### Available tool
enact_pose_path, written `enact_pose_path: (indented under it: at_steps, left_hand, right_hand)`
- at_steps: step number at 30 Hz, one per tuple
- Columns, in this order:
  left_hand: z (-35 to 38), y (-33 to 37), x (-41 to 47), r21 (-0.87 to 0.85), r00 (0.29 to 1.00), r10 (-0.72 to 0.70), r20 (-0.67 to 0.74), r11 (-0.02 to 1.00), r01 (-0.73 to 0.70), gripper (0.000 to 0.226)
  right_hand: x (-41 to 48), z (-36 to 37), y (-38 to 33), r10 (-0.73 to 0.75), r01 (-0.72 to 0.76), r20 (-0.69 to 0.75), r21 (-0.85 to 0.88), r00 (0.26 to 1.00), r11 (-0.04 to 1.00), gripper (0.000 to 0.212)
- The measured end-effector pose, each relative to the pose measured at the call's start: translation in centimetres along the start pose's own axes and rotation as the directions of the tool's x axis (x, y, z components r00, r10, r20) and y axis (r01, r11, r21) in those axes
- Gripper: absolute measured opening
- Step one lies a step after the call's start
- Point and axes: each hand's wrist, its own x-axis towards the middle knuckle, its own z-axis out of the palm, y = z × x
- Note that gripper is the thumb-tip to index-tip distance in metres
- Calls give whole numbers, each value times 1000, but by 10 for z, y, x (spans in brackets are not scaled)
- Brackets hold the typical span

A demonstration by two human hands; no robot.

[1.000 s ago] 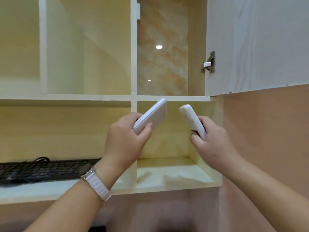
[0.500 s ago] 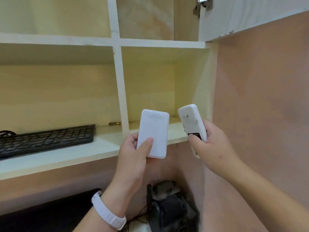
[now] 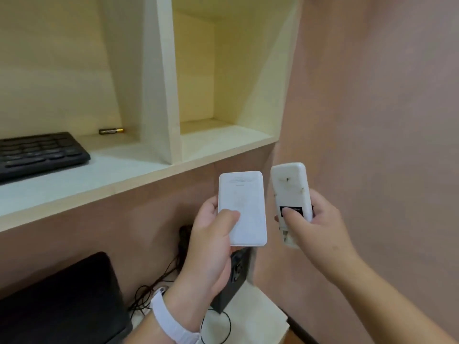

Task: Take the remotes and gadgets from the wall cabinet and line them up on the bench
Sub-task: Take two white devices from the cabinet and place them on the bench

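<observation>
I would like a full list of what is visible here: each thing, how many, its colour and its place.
cabinet: one, pale wood, upper left
keyboard: one, black, left compartment of the cabinet
battery: one, dark with gold end, behind the keyboard
gadget: one, white, flat, held at centre
remote: one, white, held right of the gadget
cables: several, black, below the cabinet
box: one, dark, low centre, partly hidden
wristband: one, white, left wrist
left hand: one, grips the gadget
right hand: one, grips the remote
</observation>
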Motion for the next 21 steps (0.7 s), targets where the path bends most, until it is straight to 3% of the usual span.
enact_pose_path:
  at_steps: [6, 13, 21]
  left_hand:
    - [-4, -29, -12, -22, 988, -156, 21, 987, 156, 26]
    - [24, -71, -44, 23, 954, -278, 113, 961, 277, 28]
    - [103, -121, -119, 121, 851, -444, 279, 896, 428, 21]
  right_hand:
    - [-47, -15, 14, 152, -150, -78, 29, 985, 988, 19]
    - [-103, -64, 34, 253, -252, -219, 30, 942, 967, 14]
    - [-196, -160, 38, 301, -315, -430, 41, 851, 948, 25]
